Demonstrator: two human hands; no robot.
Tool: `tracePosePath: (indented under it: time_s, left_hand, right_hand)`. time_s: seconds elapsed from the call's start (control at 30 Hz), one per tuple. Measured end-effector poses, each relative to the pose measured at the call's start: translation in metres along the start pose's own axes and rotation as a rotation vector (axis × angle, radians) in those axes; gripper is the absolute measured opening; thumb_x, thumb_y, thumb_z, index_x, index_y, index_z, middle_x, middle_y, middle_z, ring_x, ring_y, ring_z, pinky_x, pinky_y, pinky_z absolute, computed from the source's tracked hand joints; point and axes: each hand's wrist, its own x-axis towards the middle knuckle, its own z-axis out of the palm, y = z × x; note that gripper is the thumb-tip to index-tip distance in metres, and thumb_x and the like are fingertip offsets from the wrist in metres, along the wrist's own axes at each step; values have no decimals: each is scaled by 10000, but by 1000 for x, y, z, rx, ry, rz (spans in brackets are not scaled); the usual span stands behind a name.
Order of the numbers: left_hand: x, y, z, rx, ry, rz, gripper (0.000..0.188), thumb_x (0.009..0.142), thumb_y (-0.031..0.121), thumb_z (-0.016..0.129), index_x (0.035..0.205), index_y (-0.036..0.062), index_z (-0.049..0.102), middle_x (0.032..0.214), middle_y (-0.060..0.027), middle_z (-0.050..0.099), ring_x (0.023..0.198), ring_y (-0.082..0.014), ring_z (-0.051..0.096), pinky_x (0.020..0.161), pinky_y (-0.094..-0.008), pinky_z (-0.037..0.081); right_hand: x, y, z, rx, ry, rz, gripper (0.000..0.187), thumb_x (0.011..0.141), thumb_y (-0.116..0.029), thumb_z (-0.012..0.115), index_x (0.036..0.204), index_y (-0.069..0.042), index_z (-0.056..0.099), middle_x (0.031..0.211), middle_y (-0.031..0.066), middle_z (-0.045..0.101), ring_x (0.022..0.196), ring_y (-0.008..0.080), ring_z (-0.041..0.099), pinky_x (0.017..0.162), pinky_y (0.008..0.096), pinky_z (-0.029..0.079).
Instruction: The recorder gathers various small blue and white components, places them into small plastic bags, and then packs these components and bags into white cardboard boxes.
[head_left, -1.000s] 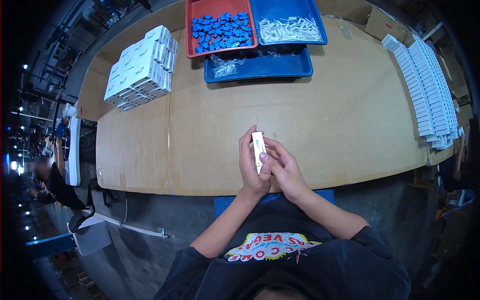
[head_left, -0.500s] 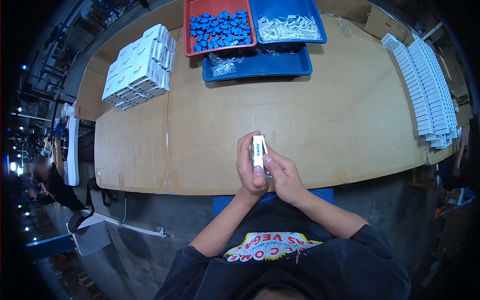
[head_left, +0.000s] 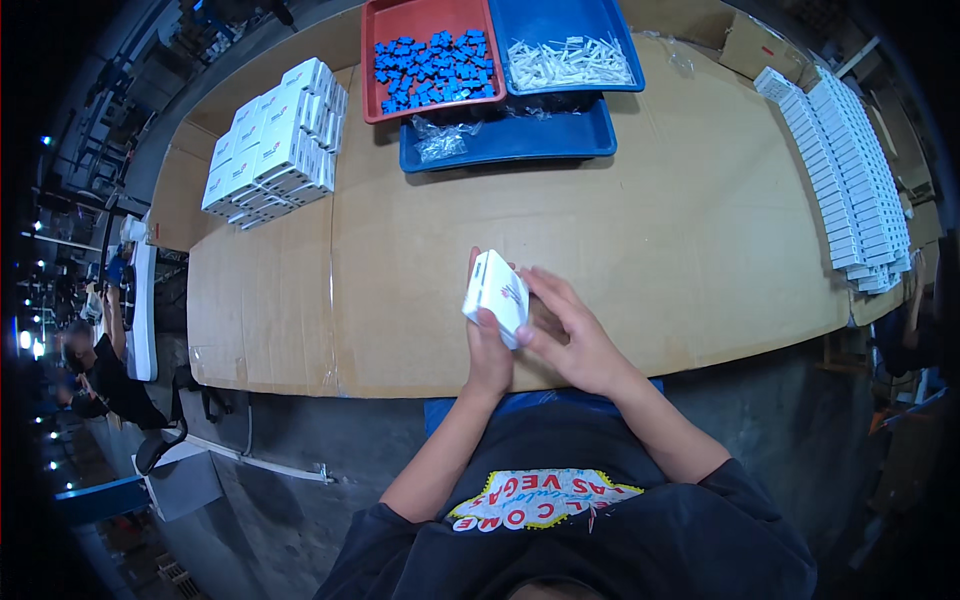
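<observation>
Above the near part of the table I hold a small white box [head_left: 499,297], tilted, with a dark mark on its narrow side and a small printed design on its broad face. My left hand [head_left: 488,350] grips it from the left, thumb across the near edge and fingers mostly hidden behind it. At the box's right side is my right hand [head_left: 582,345], fingers stretched out and apart. Its thumb lies by the box's near right corner; whether it presses there I cannot tell.
White boxes stand stacked [head_left: 265,150] at left. Far back are a red tray [head_left: 369,75] of blue pieces, a blue tray [head_left: 632,60] of white sticks and a lower blue tray [head_left: 540,146] with clear bags. Rows of white pieces [head_left: 845,180] line the right. People work at both sides.
The box has turned so that its broad face now shows. My right hand has loosened from around it and spread its fingers to the right; my left hand still holds it.
</observation>
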Motion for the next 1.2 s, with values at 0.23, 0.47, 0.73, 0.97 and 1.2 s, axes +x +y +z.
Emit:
tracePosePath:
  time_s: [0.23, 0.47, 0.73, 0.97, 1.2]
  left_hand:
    - [-1, 38, 20, -400, 11, -546, 835, 1062, 743, 233, 1534, 91, 451, 1378, -136, 634, 1272, -253, 637, 1081, -411, 515]
    - [-6, 35, 22, -495, -66, -694, 843, 1048, 767, 219, 1543, 112, 412, 1401, -134, 603, 1277, -247, 634, 1030, -407, 556]
    - [-6, 32, 21, -494, -40, -668, 747, 1067, 726, 305, 1447, 116, 508, 1236, -84, 665, 1111, -186, 688, 903, -349, 586]
    - [-14, 23, 12, -491, -16, -702, 645, 1088, 665, 362, 1375, 127, 571, 1188, -54, 687, 1061, -166, 697, 885, -323, 583]
    - [-15, 16, 16, -513, 22, -677, 615, 1080, 651, 418, 1349, 122, 578, 1131, -52, 690, 1005, -164, 707, 825, -332, 600]
  right_hand:
    - [4, -10, -18, -743, 42, -522, 871, 837, -447, 831, 1560, -95, 496, 1636, 247, 364, 1526, 453, 355, 1227, 555, 339]
    - [11, 4, -21, -817, 14, -681, 871, 817, -513, 830, 1432, 41, 559, 1484, 240, 555, 1435, 401, 505, 1202, 598, 364]
    - [14, 20, -17, -728, 79, -827, 813, 895, -535, 739, 1385, 94, 581, 1383, 296, 618, 1277, 464, 625, 1132, 539, 464]
    - [17, 29, -15, -628, 71, -852, 788, 874, -491, 781, 1365, 99, 601, 1359, 282, 641, 1250, 441, 642, 1099, 511, 496]
    - [12, 34, -18, -594, 103, -840, 760, 898, -473, 766, 1369, 100, 600, 1369, 286, 639, 1250, 450, 640, 1095, 508, 498]
